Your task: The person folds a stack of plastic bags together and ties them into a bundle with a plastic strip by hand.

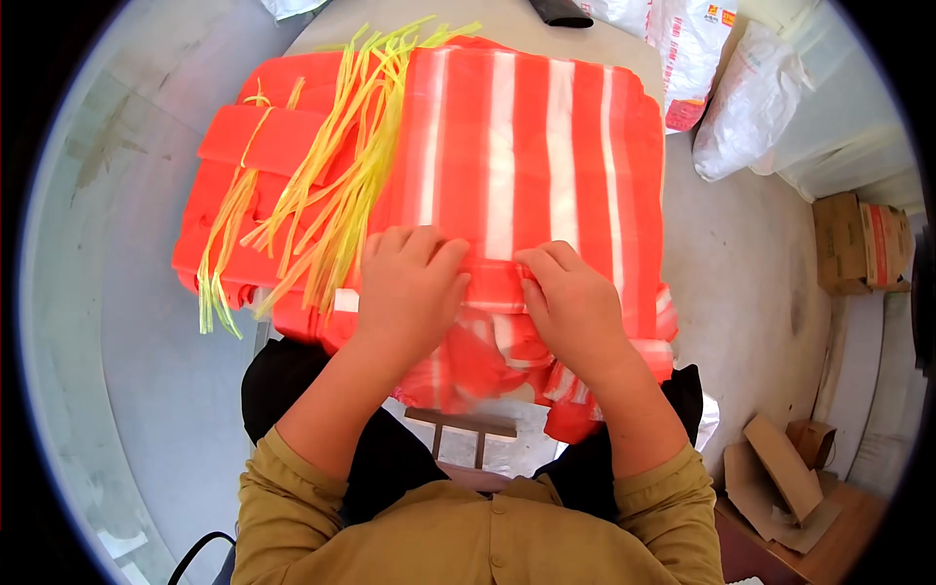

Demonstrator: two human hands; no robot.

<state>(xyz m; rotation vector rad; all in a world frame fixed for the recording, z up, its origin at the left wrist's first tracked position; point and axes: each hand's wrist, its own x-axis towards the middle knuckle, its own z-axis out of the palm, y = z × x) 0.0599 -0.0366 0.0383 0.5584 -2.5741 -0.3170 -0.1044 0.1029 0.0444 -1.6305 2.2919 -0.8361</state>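
A pile of red-and-white striped plastic bags [531, 166] lies in front of me, its stripes running away from my body. My left hand [409, 288] is closed on the near edge of the top layer, fingers curled over it. Just to its right, my right hand [575, 307] pinches the same edge between thumb and fingers. Crumpled striped plastic [478, 356] bunches below and between both hands, slightly blurred. Left of the stripes, yellow plastic strings [356, 166] drape across the pile. A folded red bundle [268, 141] there has a yellow string tied round it.
The pile rests on a pale tabletop [453, 18]. White printed sacks [687, 49] stand at the back right, beside a stuffed white bag [751, 102]. Cardboard boxes [843, 244] sit by the right wall, and an opened carton [775, 483] lies at the lower right.
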